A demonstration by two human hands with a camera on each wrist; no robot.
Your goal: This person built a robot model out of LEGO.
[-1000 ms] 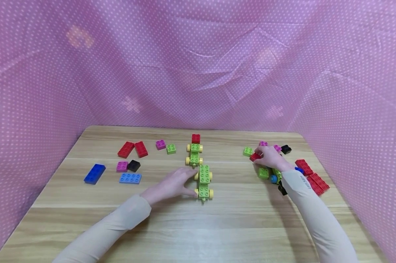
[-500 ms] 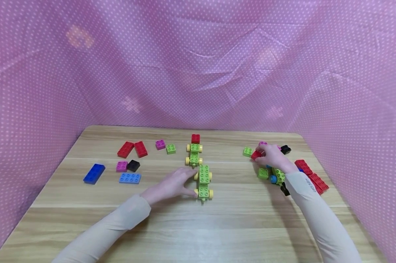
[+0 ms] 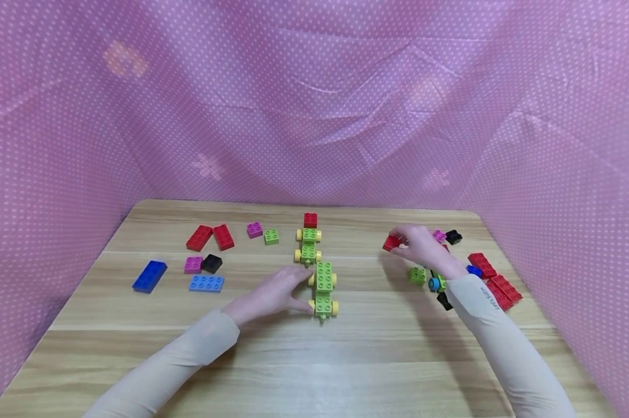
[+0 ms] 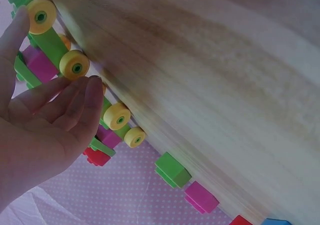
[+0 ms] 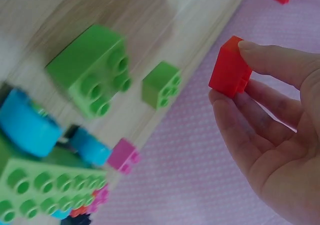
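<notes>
Red brick [image 3: 390,242] pinched between thumb and fingers of the right hand [image 3: 421,247], lifted above the right side of the wooden table [image 3: 346,348], over loose green bricks [image 5: 95,75]. Left hand [image 3: 270,296] rests with relaxed, straight fingers against the green wheeled cars [image 3: 323,288] lined up at the table's centre.

A makeshift recording booth rather than a lived-in room: pink dotted cloth [image 3: 314,104] hangs as a backdrop on three sides of a plain wooden table [image 3: 293,360], and only loose toy bricks [image 3: 210,237] lie scattered across it, with no furniture or household things around
</notes>
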